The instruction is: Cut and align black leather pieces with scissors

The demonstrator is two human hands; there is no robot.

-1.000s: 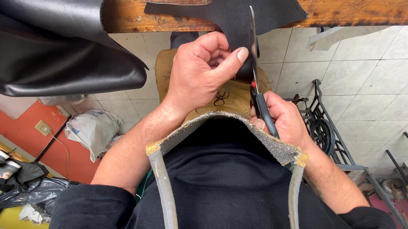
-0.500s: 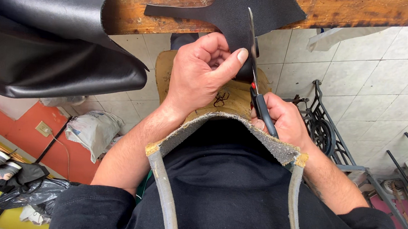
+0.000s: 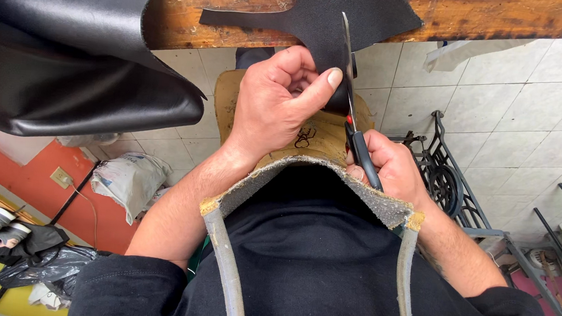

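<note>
L hand [image 3: 273, 104] was clenched on the lower edge of a black leather piece [image 3: 319, 14], thumb pressed across it, just below the wooden bench edge [image 3: 493, 14]; the piece lay partly on the bench w/ its tail hanging down into the hand. R hand [image 3: 390, 166] gripped scissors [image 3: 355, 110] by the dark handles, blades pointing up along the leather's right side, touching it near the thumb. Tan apron bib [image 3: 316, 141] w/ grey straps sat under both hands. Big folded black hide [image 3: 62, 47] draped off the bench at left. Sewing-machine treadle frame [image 3: 450, 178] stood on the tiled floor at right.
</note>
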